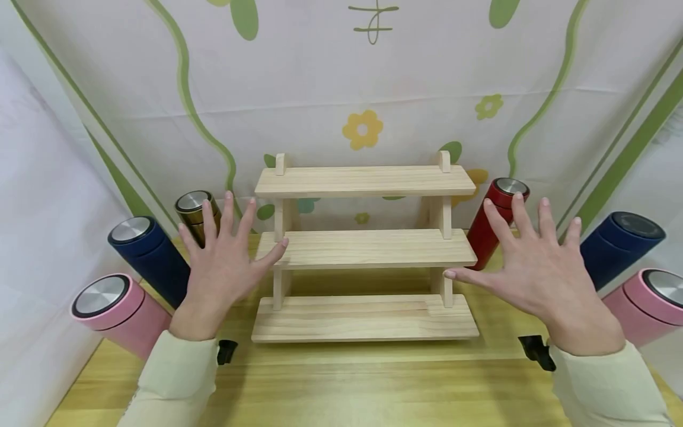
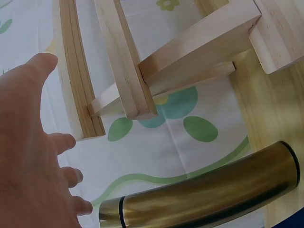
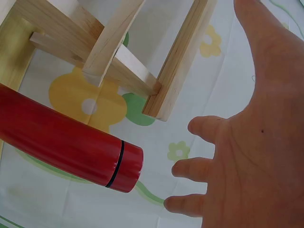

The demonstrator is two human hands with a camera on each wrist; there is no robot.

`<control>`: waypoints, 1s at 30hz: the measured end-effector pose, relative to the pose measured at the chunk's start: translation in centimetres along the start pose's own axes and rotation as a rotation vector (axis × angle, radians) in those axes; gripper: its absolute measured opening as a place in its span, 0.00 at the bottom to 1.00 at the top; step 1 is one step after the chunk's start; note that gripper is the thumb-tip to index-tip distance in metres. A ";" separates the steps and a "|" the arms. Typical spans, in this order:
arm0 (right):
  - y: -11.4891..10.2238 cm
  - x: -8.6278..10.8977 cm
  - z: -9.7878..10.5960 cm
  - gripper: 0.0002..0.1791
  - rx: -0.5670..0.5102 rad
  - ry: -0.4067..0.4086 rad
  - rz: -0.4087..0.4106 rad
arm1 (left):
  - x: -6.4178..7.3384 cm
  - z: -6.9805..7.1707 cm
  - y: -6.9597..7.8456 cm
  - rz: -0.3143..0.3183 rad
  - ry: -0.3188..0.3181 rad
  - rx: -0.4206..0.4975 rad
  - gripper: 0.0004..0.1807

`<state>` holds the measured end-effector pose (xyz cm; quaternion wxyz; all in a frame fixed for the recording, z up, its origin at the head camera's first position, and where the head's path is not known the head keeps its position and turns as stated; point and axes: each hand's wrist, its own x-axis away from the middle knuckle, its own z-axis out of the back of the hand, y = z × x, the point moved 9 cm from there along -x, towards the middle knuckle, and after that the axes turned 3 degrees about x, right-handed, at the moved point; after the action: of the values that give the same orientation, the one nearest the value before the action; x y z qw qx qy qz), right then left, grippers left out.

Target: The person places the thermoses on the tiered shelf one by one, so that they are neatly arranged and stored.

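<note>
A three-tier wooden shelf [image 1: 365, 248] stands mid-table with bare boards. My left hand [image 1: 217, 273], fingers spread and holding nothing, hovers left of it; in the head view its thumb overlaps the middle board. Behind those fingers stands a gold-brown flask [image 1: 195, 207], also in the left wrist view as a long gold cylinder [image 2: 199, 190]. My right hand [image 1: 539, 273] is likewise spread and holds nothing, to the shelf's right. Its fingers partly cover a red flask [image 1: 487, 228], which the right wrist view shows with its red lid [image 3: 129, 166] apart from the fingertips.
On the left stand a blue flask [image 1: 155, 258] and a pink flask [image 1: 125, 314]. Another blue flask [image 1: 613, 252] and pink flask [image 1: 642, 305] stand on the right, partly behind my hand. A patterned white cloth [image 1: 299, 77] hangs behind the wooden table [image 1: 347, 385].
</note>
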<state>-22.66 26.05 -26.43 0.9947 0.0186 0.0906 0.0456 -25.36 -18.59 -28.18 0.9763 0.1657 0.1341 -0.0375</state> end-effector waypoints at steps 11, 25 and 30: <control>0.6 0.2 -0.1 0.69 -0.041 0.042 0.001 | 0.5 0.1 -0.3 -0.026 0.053 0.083 0.52; 4.7 -0.6 -3.5 0.54 -0.387 0.165 -0.181 | 2.6 -2.5 -1.1 -0.048 0.171 0.494 0.37; 6.1 -0.9 -5.7 0.52 -0.537 0.189 -0.252 | 2.9 -3.9 -2.1 -0.022 0.154 0.623 0.34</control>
<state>-25.11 32.15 -31.56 0.9490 -0.2608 0.1689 -0.0542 -23.81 -19.31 -33.19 0.8651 0.4576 0.1917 -0.0747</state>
